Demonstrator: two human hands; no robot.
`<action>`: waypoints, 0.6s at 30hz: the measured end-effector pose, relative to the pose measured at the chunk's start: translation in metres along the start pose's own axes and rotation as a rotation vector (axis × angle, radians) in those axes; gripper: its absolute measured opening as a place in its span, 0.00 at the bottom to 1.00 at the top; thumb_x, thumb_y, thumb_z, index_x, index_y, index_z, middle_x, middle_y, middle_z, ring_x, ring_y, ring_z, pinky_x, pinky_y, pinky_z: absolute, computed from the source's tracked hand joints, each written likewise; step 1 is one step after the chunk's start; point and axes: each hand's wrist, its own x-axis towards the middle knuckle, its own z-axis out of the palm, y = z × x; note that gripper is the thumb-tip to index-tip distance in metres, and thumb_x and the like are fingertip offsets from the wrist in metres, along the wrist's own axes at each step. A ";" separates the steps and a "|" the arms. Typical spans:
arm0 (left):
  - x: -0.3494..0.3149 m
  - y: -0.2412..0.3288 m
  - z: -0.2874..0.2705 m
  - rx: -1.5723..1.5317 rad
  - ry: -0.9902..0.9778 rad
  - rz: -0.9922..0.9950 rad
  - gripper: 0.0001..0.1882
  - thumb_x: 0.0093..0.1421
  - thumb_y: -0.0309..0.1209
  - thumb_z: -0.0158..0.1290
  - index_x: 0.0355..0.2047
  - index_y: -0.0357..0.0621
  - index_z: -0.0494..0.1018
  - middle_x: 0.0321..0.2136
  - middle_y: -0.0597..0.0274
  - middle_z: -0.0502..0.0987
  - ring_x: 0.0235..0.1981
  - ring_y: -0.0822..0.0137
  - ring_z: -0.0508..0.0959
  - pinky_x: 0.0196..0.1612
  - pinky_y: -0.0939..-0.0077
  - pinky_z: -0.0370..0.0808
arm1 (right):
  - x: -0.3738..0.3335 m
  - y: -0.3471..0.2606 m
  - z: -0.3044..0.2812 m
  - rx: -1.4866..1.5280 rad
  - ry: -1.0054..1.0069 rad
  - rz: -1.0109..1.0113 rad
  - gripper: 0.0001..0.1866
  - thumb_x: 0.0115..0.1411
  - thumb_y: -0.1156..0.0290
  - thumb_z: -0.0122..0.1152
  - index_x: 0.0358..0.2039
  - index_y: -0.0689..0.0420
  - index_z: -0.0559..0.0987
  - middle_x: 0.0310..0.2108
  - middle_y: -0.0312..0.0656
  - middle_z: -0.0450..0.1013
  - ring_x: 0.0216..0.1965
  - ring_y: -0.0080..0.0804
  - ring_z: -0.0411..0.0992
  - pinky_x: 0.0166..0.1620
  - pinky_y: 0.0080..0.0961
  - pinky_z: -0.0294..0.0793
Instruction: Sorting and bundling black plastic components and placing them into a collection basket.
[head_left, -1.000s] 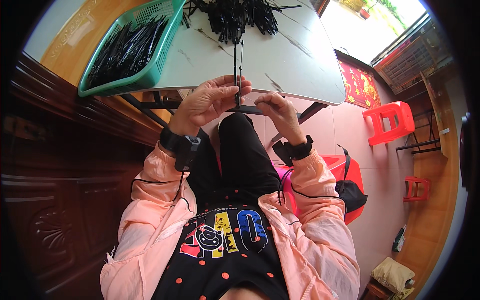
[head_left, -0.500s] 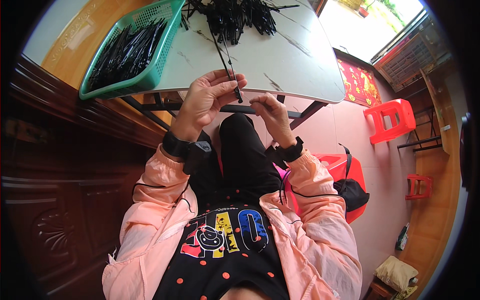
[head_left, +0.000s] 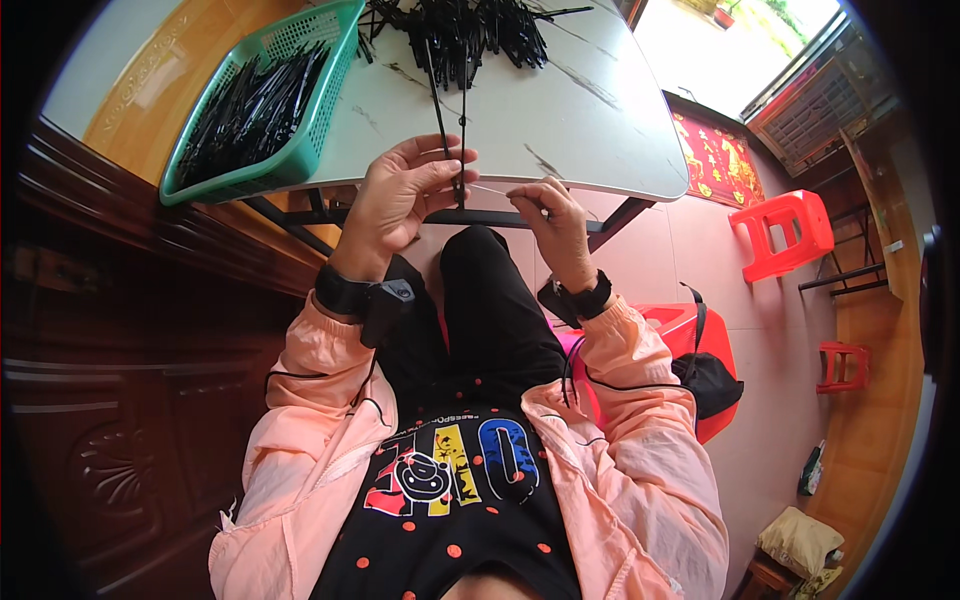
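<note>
Between the thumb and fingers of my left hand [head_left: 393,200] two long, thin black strips [head_left: 437,105] are pinched. They stand side by side over the near table edge, their upper ends apart. My right hand [head_left: 556,225] is a short way to the right, thumb and fingertips closed on a fine whitish strand [head_left: 490,189]. The strand stretches taut from the lower part of the strips to my right fingertips. Whether it is thread or wire cannot be made out. Where it joins the strips is partly hidden by my left fingers.
A heap of similar black strips [head_left: 460,40] lies on the white marbled table [head_left: 590,130]. At its left stands a green plastic basket [head_left: 318,135] full of more strips. Red stools [head_left: 785,235] stand on the floor at right; a black bag [head_left: 712,385] lies on a red seat beside me.
My right hand has moved slightly right and up, and the strand now shows stretched between both hands. The black strips have turned more upright in my left hand.
</note>
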 end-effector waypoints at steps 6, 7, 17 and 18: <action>0.000 -0.009 -0.009 -0.059 -0.019 -0.108 0.13 0.57 0.19 0.49 0.43 0.38 0.69 0.37 0.55 0.76 0.34 0.67 0.78 0.37 0.72 0.78 | -0.001 -0.003 -0.001 -0.035 -0.014 -0.042 0.05 0.53 0.80 0.58 0.31 0.60 0.78 0.27 0.37 0.72 0.28 0.22 0.71 0.31 0.16 0.69; 0.000 -0.011 -0.010 -0.083 -0.037 -0.105 0.13 0.56 0.19 0.50 0.43 0.38 0.69 0.37 0.55 0.76 0.34 0.67 0.78 0.36 0.73 0.78 | -0.001 -0.003 -0.001 -0.043 -0.020 -0.057 0.05 0.52 0.80 0.58 0.31 0.60 0.78 0.27 0.38 0.72 0.28 0.22 0.71 0.32 0.17 0.69; -0.019 -0.002 -0.019 0.134 -0.133 -0.152 0.15 0.54 0.21 0.52 0.43 0.39 0.69 0.39 0.55 0.75 0.37 0.66 0.77 0.35 0.75 0.77 | 0.011 -0.016 -0.031 -0.164 -0.201 -0.034 0.05 0.50 0.80 0.61 0.30 0.61 0.78 0.26 0.38 0.72 0.27 0.24 0.71 0.30 0.17 0.69; -0.024 0.003 -0.019 0.177 -0.183 -0.197 0.15 0.53 0.21 0.53 0.43 0.38 0.69 0.40 0.55 0.75 0.37 0.66 0.78 0.35 0.75 0.77 | 0.013 -0.020 -0.036 -0.198 -0.241 -0.037 0.05 0.50 0.80 0.61 0.29 0.61 0.78 0.26 0.37 0.72 0.27 0.23 0.71 0.29 0.17 0.68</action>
